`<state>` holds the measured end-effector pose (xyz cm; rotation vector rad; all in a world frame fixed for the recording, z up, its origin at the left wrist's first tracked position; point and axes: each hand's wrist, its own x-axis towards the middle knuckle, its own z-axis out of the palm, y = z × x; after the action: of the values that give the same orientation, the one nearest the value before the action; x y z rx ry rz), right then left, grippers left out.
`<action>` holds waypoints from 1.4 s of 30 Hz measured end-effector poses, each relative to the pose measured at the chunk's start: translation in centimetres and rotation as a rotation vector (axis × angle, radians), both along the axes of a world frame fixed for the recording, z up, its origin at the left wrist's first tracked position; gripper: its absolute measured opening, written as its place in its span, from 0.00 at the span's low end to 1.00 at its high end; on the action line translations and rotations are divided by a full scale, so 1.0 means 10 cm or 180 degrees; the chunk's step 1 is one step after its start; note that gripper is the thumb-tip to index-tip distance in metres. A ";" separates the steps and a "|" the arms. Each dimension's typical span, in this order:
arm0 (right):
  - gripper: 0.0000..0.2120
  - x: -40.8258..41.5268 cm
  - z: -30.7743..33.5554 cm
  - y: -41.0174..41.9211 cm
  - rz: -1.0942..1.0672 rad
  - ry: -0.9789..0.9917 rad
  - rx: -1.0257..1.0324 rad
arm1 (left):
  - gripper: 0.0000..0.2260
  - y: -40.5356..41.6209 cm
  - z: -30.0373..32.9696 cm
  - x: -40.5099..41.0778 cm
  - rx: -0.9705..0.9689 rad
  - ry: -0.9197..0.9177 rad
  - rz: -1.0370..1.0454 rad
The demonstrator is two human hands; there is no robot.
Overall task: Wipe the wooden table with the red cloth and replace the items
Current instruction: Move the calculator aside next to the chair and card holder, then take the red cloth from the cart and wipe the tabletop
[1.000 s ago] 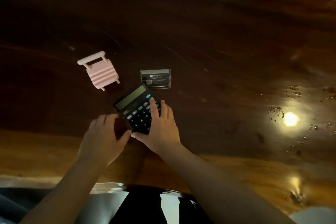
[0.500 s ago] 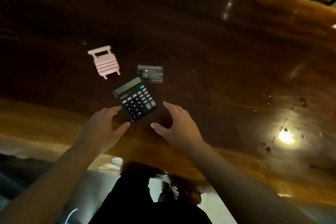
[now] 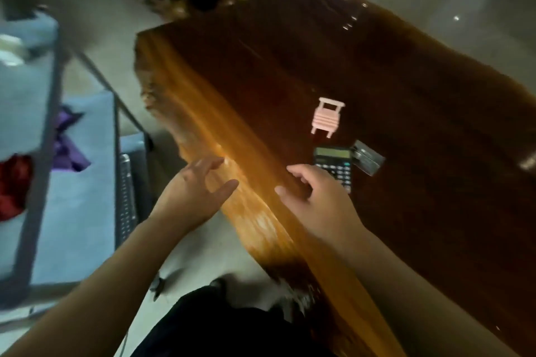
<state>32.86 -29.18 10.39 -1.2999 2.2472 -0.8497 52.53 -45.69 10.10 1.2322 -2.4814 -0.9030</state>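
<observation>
Red fabric, most likely the red cloth (image 3: 13,185), lies bunched at the far left edge of the view on a blue-grey shelf (image 3: 75,211) of a metal-framed rack, well apart from the tabletop (image 3: 290,72) and off to the left of both hands. The left hand (image 3: 194,197) is the nearer one: it hovers over the pale near edge of the wood with its grip spread and holding nothing. The right hand (image 3: 316,203) hangs over the tabletop just beside the calculator (image 3: 333,166), fingers loosely curled and also empty (whether a fingertip touches the calculator's lower corner I cannot tell). The calculator lies flat with its long axis running away from the person, display at the far end; a small clear card holder (image 3: 368,161) sits touching or just beside its right top corner, with what look like cards inside, and a pink miniature chair (image 3: 326,119) stands further off. A purple cloth (image 3: 68,151) lies on the same shelf, between the red one and the hands. Judging by this, the next reach goes leftward with the left hand.
</observation>
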 end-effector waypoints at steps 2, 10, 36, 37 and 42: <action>0.25 0.22 0.15 -0.26 0.0337 0.0026 -0.0054 | 0.25 -0.07 0.10 0.34 -0.0108 0.0073 0.0325; 0.22 1.47 0.36 -1.30 0.1273 0.0003 -0.0255 | 0.25 -0.32 0.33 1.88 -0.0464 0.0231 0.1333; 0.26 4.00 -0.70 -3.61 0.1805 0.0300 0.1110 | 0.17 -2.12 -0.52 3.88 0.1424 -0.0385 0.3383; 0.24 4.01 -0.72 -3.63 0.1758 0.0310 0.1090 | 0.17 -2.15 -0.52 3.88 0.1523 -0.0344 0.3414; 0.02 4.02 -0.70 -3.68 0.1317 -0.0238 0.0930 | 0.09 -2.26 -0.48 3.88 0.1786 -0.0019 0.3314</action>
<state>73.03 -65.98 3.43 -1.4846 1.8600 -0.3974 91.38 -68.28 5.27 2.3070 -1.2046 -1.2261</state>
